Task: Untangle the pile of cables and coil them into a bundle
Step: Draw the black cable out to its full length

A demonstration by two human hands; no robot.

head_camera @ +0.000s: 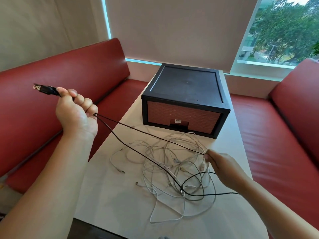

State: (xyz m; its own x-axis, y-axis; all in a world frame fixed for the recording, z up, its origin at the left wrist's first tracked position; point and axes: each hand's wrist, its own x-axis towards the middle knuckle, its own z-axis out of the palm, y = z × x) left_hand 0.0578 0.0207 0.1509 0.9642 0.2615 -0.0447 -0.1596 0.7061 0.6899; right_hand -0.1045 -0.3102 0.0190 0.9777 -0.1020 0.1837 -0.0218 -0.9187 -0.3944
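Note:
A loose tangle of white cables [174, 171] lies on the white table [110, 200] in front of me. A black cable [151, 135] runs above it in two strands. My left hand [76, 111], raised over the left bench, grips both strands in a fist, with the USB plug [41, 88] sticking out past the thumb. My right hand [222, 164] pinches the upper strand low over the pile's right side. The lower strand drops into the tangle and loops back out to the right under my right forearm.
A black storage box [186, 99] with a brick-patterned drawer front stands at the table's far end, just behind the cables. Red padded benches [276, 135] flank the table on both sides. A window with blinds is behind.

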